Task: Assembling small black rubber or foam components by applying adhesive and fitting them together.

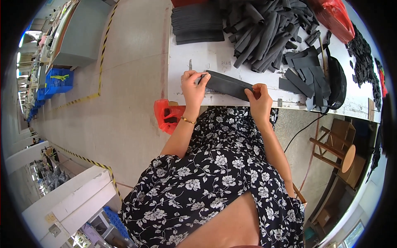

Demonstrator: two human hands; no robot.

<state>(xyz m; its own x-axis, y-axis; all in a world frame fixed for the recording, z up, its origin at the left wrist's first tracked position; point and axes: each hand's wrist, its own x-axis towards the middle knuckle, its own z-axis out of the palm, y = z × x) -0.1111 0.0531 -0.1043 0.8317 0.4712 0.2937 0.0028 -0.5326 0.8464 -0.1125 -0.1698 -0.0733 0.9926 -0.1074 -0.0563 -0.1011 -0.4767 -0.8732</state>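
The left hand [193, 86] pinches one end of a dark grey strip [230, 87] between thumb and fingers, and the right hand [260, 99] grips the other end the same way. The strip slants gently down to the right at the upper centre of the frame, over the near edge of a white table [182, 53].

Above it, a heap of curled dark strips [264, 41] crowds the table, with a neat stack of flat dark pieces [196, 25] to its left. Right of the right hand lie loose flat offcuts [312, 78], hemmed in by a black rounded object [337, 82] whose kind I cannot tell. A red plastic bag [335, 18] fills the table's upper right.

Another red bag [160, 111] hangs by the table's edge, left of the wearer's patterned clothing [219, 165]. A wooden stool [348, 159] lies at lower right; a blue crate [60, 84] sits at upper left.
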